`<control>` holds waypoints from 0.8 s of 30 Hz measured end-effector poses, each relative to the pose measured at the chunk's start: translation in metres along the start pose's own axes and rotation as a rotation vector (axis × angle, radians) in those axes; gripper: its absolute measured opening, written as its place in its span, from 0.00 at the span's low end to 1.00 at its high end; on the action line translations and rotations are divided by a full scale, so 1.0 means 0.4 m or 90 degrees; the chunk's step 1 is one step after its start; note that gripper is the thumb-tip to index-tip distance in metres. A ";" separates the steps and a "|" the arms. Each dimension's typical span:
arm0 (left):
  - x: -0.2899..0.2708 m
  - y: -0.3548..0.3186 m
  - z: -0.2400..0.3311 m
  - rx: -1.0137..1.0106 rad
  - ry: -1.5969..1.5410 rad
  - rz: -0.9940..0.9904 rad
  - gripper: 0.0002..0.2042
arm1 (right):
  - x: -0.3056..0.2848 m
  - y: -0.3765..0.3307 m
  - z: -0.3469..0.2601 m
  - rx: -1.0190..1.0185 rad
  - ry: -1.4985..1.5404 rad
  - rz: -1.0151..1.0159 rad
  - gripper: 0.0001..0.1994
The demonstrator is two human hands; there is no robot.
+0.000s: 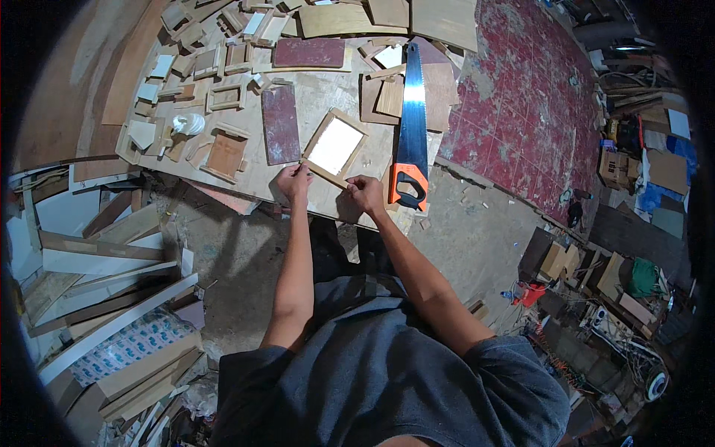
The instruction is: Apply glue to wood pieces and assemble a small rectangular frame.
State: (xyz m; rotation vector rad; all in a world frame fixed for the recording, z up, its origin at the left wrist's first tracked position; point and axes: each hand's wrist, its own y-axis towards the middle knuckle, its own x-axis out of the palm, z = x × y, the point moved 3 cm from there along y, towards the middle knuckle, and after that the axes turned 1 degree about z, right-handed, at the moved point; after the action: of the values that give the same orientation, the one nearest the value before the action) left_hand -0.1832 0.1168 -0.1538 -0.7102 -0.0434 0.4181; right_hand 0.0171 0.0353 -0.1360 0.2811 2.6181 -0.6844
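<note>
A small rectangular wooden frame (351, 122) lies tilted on the worktable near its front edge, with a bright white panel (334, 147) inside it. At the frame's near left corner, my left hand (294, 184) is closed, fingers pinching the wood. My right hand (366, 194) is closed on the near right corner, thumb and fingers around the edge strip. Right of the frame lies a handsaw (413, 127) with an orange and black handle, its blade pointing away from me. A dark red board (280, 125) lies just left of the frame.
Several small wooden frames (226, 97) crowd the left of the worktable (298, 201), near a white spiral bulb (188, 124). Another red board (308, 53) and plywood sheets (445, 22) lie at the back. Scrap wood (104, 253) is piled on the floor at left; clutter lines the right.
</note>
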 end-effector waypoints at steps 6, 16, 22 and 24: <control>0.013 -0.013 0.015 0.014 0.015 0.007 0.08 | 0.001 0.000 0.012 0.007 0.042 0.008 0.07; 0.006 0.012 0.009 0.004 -0.003 0.027 0.10 | 0.013 0.005 0.032 0.052 0.058 -0.019 0.10; -0.001 0.006 0.025 0.064 0.050 0.043 0.10 | 0.010 -0.006 0.011 0.068 0.054 -0.021 0.09; -0.004 0.008 0.025 0.057 0.049 0.033 0.10 | 0.009 -0.006 0.007 0.054 0.028 -0.015 0.09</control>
State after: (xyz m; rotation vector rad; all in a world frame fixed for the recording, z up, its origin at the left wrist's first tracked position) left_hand -0.1875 0.1247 -0.1482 -0.6393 0.0660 0.4400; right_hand 0.0142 0.0320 -0.1388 0.2952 2.6419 -0.8082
